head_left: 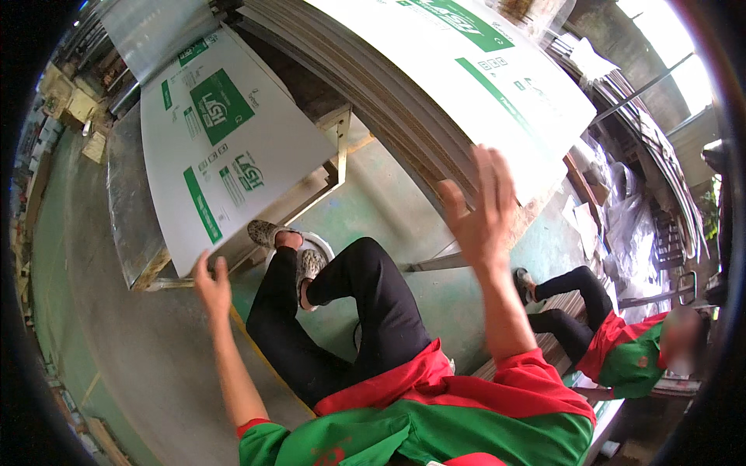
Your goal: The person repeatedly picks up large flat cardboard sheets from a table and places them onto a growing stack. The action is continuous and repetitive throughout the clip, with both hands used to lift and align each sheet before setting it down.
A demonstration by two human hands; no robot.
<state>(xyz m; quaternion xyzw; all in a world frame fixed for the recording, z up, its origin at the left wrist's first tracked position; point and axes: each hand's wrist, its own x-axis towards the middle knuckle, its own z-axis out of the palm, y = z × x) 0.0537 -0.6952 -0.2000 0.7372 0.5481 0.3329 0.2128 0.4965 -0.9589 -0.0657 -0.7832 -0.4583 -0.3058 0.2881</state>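
Note:
My right hand [483,206] is raised in front of the near corner of a tall stack of flat boards [435,128]. Its fingers are stretched out, the thumb stands apart, and nothing is in it. Whether it touches the stack's edge I cannot tell. On the left, my left hand [212,287] is at the near edge of a white board with green print [167,202], thumb and fingers apart. The fingertips are right by that edge, without a visible grip. This board lies on a low metal-framed stand [339,147], its far end beside a shiny clear sheet [159,35].
On the right a co-worker [629,353] in a red and green shirt sits low beside flat boards. Crumpled clear plastic film [614,202] and leaning sheets [645,124] line the right side. A round white basin-like object [315,242] is by my feet.

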